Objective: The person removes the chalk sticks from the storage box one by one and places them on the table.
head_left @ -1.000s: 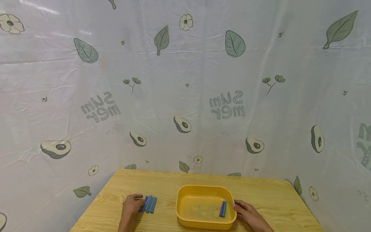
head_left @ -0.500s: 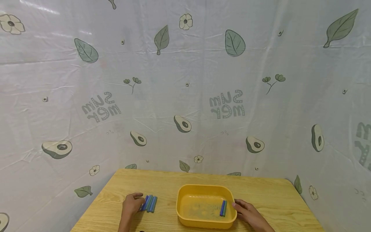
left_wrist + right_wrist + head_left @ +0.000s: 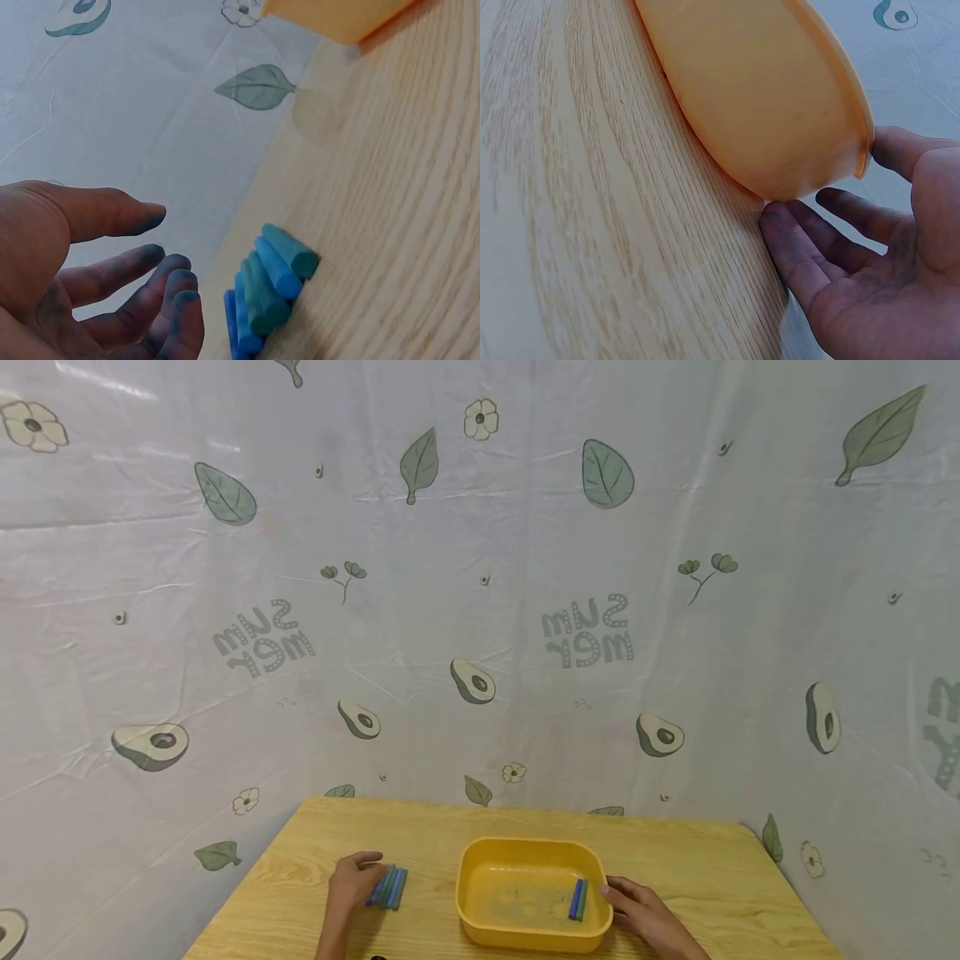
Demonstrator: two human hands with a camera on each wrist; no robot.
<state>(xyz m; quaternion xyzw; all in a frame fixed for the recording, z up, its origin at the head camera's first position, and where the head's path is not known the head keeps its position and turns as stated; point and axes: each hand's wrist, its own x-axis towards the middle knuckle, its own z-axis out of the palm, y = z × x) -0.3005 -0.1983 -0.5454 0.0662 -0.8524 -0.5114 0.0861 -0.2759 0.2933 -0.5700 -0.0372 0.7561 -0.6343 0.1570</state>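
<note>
Several blue and green chalk sticks [image 3: 277, 266] lie side by side on the table in the left wrist view. My left hand [image 3: 112, 277] hovers beside them with fingers loosely bent and holding nothing; its fingertips are stained blue-green. From the head view, this left hand [image 3: 354, 883] partly covers the row of chalk sticks [image 3: 392, 890]. A yellow plastic basin [image 3: 525, 939] stands to their right, with two chalk sticks [image 3: 577, 900], one blue and one green, at its right end. My right hand [image 3: 645, 914] holds the basin's right side, thumb over the rim and fingers against the outside.
The wooden table [image 3: 427, 831] has hanging sheets with leaf and avocado prints [image 3: 480, 568] behind it and at both sides. Chalk dust marks the basin's floor. A small dark object [image 3: 378, 957] shows at the bottom edge of the head view.
My left hand has shifted slightly right and away from me, over the chalk row, and covers more of it. The right hand and the basin stay where they were.
</note>
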